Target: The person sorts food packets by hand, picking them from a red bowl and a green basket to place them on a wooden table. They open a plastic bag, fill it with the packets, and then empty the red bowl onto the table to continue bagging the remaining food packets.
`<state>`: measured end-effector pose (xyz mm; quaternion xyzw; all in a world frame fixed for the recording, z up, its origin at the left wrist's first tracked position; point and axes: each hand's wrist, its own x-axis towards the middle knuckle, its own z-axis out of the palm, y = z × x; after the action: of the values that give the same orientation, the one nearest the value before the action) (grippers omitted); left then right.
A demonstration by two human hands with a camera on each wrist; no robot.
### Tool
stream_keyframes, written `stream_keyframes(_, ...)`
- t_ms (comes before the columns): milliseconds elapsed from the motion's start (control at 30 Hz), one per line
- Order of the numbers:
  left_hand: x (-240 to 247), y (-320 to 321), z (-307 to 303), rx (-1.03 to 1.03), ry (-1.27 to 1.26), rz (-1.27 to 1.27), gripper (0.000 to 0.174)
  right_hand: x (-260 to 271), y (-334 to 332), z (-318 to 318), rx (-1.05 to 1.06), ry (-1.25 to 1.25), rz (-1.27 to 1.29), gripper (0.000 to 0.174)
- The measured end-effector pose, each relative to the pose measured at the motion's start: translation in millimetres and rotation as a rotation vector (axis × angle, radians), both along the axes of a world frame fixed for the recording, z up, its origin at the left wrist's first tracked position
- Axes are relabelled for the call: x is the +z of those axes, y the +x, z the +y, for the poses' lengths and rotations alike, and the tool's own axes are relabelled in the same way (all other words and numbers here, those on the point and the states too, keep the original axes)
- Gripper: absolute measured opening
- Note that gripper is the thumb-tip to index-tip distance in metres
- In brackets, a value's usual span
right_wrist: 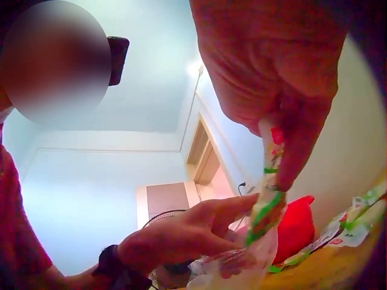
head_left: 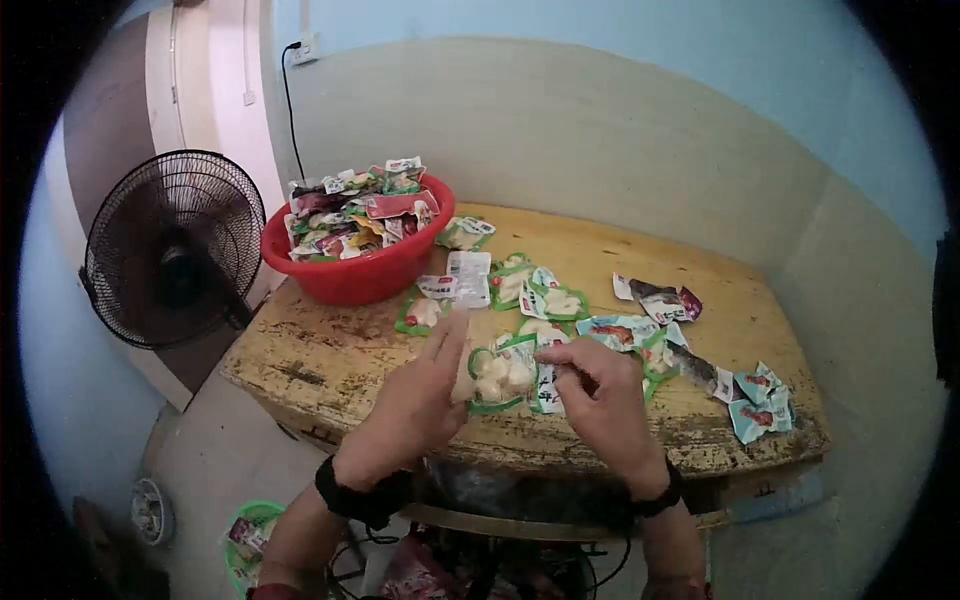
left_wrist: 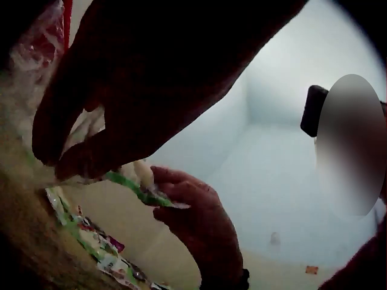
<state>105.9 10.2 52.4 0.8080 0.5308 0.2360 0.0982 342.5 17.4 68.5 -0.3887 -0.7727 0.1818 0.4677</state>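
A green-edged, see-through food packet (head_left: 503, 375) with pale chunks inside is between my two hands over the front of the table. My left hand (head_left: 415, 400) is at its left edge, long fingers pointing away from me. In the left wrist view the left thumb and a fingertip close on clear film, with the packet's green edge (left_wrist: 136, 188) beyond. My right hand (head_left: 605, 395) pinches the packet's right, printed end between thumb and forefinger. The right wrist view shows the packet (right_wrist: 270, 172) hanging edge-on from that pinch, the left hand (right_wrist: 181, 232) against its lower part.
A red basin (head_left: 360, 285) heaped with packets stands at the table's back left. Several more packets (head_left: 560, 303) lie scattered across the worn yellow table (head_left: 310, 345), blue ones (head_left: 760, 410) at right. A black fan (head_left: 175, 250) stands left. A green basket (head_left: 262, 515) sits below.
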Motion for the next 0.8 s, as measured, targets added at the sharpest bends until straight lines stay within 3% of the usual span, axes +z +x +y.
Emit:
stream_keyframes(200, 5, 17, -8, -0.048, 0.111, 0.099, 0.101, -8, -6, 5, -0.036, 0.070, 0.074, 0.021)
stream_keyframes(400, 14, 23, -12, -0.208, 0.173, 0.080, 0.099, -33, -14, 10, 0.155, -0.270, 0.222, 0.021)
stream_keyframes(433, 15, 23, -11, -0.221, 0.180, 0.080, 0.099, -41, -11, 11, 0.187, -0.238, 0.055, 0.026)
stream_keyframes(567, 19, 31, -11, -0.278, 0.028, 0.144, 0.101, -56, -8, 18, 0.350, -0.704, 0.167, 0.038)
stream_keyframes(667, 22, 36, -15, -0.382, -0.018, 0.161, 0.102, -39, -13, 6, 0.485, -0.789, 0.318, 0.046)
stream_keyframes(733, 16, 41, -20, -0.488, -0.003, 0.126, 0.102, -64, -3, 14, 0.387, -0.138, -0.342, 0.055)
stream_keyframes(800, 5, 49, -20, -0.482, -0.003, 0.059, 0.100, -84, -1, 22, 0.327, 0.106, -0.602, 0.060)
